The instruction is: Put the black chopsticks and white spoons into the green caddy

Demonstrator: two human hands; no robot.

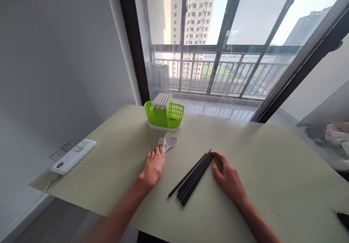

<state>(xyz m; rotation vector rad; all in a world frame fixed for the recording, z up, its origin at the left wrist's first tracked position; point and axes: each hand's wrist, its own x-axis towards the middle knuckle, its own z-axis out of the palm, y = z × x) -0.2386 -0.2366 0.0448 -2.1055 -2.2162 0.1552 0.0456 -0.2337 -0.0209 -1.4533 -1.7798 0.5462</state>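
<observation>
On the pale green table [272, 170], near its middle, the left hand [154, 164] lies palm down with fingers stretched forward, its fingertips resting on the handle ends of a small cluster of white spoons [167, 142]; the fingers cover the handles, so whether they pinch anything or merely press flat cannot be told. Spoon bowls, three visible, fan out beyond the fingertips toward the window. Right hand [227, 177]: flat on the tabletop, fingers loosely curved, grasping nothing, its fingertips touching the far end of a bundle of black chopsticks [192, 177]. Chopsticks: several, lying side by side in a diagonal line between the two hands, far ends gathered beside the right fingertips, near ends spread slightly toward the table's front edge. Behind the spoons, just beyond their bowls: one bright green plastic cutlery caddy [159, 117] on a white base, upright, with a white slotted insert [162, 100] standing in its middle section and a lattice-walled compartment on its right. At the table's left corner, well apart from both hands: one white power strip [73, 156], lying diagonally, cord trailing off the edge. At the far right front edge: a dark object [344, 219], only partly in view. Beyond the table: floor-to-ceiling window [231, 35] with dark frames, a balcony railing and tall buildings outside.
</observation>
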